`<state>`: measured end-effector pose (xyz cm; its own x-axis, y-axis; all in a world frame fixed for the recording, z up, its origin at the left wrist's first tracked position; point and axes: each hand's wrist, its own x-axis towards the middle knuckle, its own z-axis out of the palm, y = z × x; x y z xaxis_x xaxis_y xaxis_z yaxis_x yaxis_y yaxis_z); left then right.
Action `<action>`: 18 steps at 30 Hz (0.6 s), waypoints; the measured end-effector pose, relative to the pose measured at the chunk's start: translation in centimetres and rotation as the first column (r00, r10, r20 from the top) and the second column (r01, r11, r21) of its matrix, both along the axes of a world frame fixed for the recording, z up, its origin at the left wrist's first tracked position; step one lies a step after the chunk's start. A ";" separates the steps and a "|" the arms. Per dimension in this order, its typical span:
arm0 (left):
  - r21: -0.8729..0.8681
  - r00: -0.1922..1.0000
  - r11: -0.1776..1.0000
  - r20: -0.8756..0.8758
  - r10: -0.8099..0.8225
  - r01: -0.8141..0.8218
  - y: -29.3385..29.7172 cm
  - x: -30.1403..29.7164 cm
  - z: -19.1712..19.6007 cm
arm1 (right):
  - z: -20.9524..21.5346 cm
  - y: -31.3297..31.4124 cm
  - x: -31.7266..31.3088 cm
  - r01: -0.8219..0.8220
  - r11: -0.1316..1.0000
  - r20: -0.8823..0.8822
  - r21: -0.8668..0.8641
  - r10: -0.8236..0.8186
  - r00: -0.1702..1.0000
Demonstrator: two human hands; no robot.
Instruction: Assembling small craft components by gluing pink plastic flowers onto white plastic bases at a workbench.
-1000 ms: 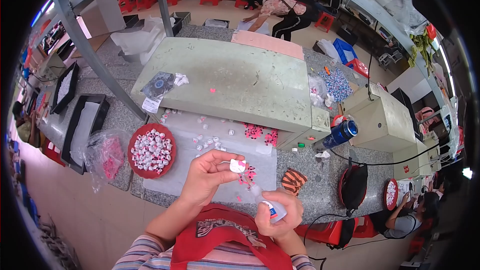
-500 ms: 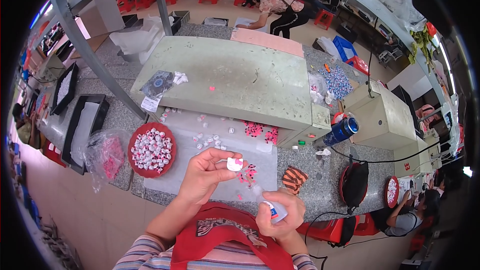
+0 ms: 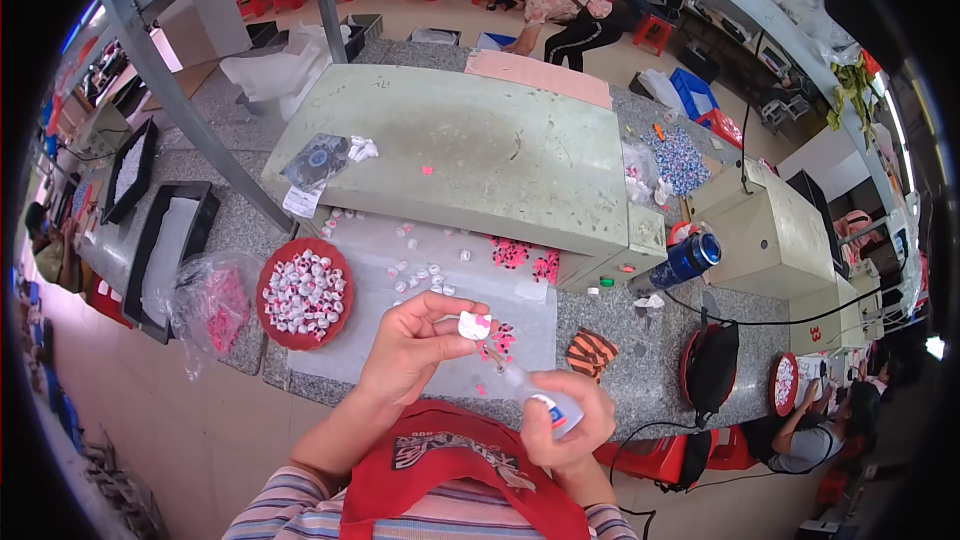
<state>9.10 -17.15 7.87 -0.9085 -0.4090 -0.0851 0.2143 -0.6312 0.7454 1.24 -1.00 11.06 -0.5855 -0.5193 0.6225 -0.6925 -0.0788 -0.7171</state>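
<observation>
Over the speckled grey stone desk (image 3: 640, 360), my left hand (image 3: 415, 350) pinches a small white cat-face charm (image 3: 474, 325); my right hand (image 3: 570, 420) closes around a clear glue bottle (image 3: 535, 395), nozzle just below it.

You wear a long-sleeved top striped across in thin bands of pink, white, grey and purple; the sleeves are pushed up so that your forearms show bare. Over it sits a bright red apron (image 3: 450, 480) with a dark printed panel on the bib. Your left hand (image 3: 415, 345) and right hand (image 3: 565, 420) are bare, without gloves, rings or a watch.
</observation>
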 end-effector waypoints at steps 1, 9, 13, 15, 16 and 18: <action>0.005 1.000 1.000 0.008 -0.001 0.001 -0.2 0.0 -0.2 | -0.4 0.3 -0.3 0.018 0.999 0.072 0.026 -0.020 0.997; -0.047 0.992 0.995 0.090 0.093 -0.089 -0.3 -0.9 -2.7 | -23.4 2.6 -7.6 0.039 0.951 0.893 0.306 -0.301 0.335; -0.033 0.988 0.998 0.144 0.056 -0.052 0.5 -1.1 -3.3 | -30.1 2.7 -5.8 -0.079 0.690 0.642 0.719 -0.618 0.454; -0.040 0.988 0.997 0.139 0.064 -0.059 0.1 -0.9 -3.7 | -31.2 2.9 -4.2 0.038 0.684 0.479 0.729 -0.549 0.685; -0.048 0.989 0.996 0.128 0.074 -0.069 0.0 -0.8 -3.9 | -31.3 2.9 -3.7 0.155 0.693 0.257 0.704 -0.452 0.855; -0.032 0.988 0.997 0.140 0.071 -0.067 0.0 -0.8 -4.1 | -31.5 2.6 -3.7 0.163 0.670 0.195 0.724 -0.426 0.884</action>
<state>8.31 -17.11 3.76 -0.8577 -0.4743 -0.1984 0.1482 -0.5975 0.7880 -2.50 1.63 -20.42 -0.8754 -0.4771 -0.0780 -0.3101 0.6780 -0.6665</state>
